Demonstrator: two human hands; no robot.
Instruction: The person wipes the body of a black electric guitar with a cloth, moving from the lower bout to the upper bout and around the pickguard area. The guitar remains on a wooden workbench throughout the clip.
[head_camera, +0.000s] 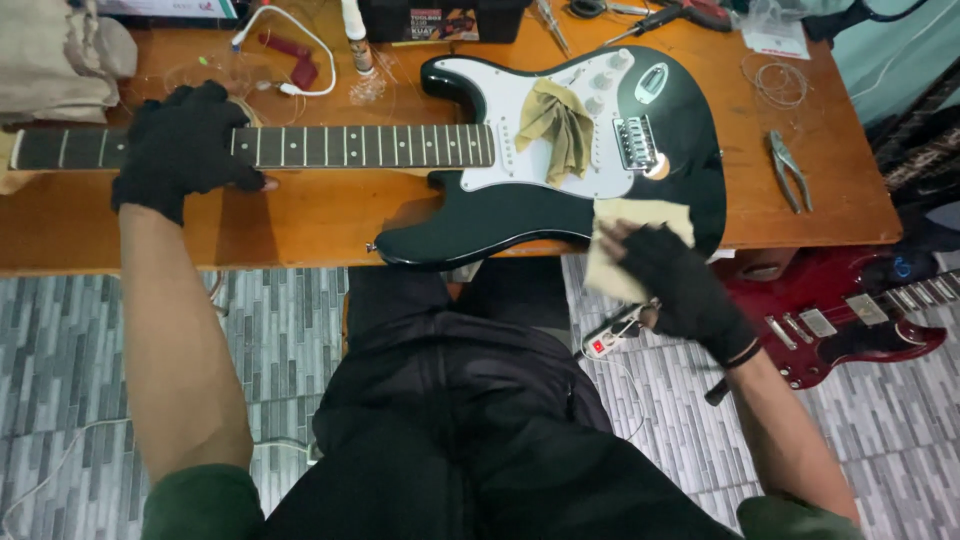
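Black toolbox (440, 18) with colourful label (442, 24), perhaps paper, top centre.

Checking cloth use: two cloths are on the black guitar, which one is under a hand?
The pale flat cloth at the body's lower edge, pressed under the right hand. The crumpled olive cloth lies untouched on the white pickguard.

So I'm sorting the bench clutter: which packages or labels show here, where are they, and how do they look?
Label: on the black toolbox at the table's far edge; rectangular, dark with orange and white.
Clear packet: far right of the table; flat, white card inside with red print.
Box: far left corner; only a white edge shows.
Tube: left of the toolbox; upright, white, small banded label.
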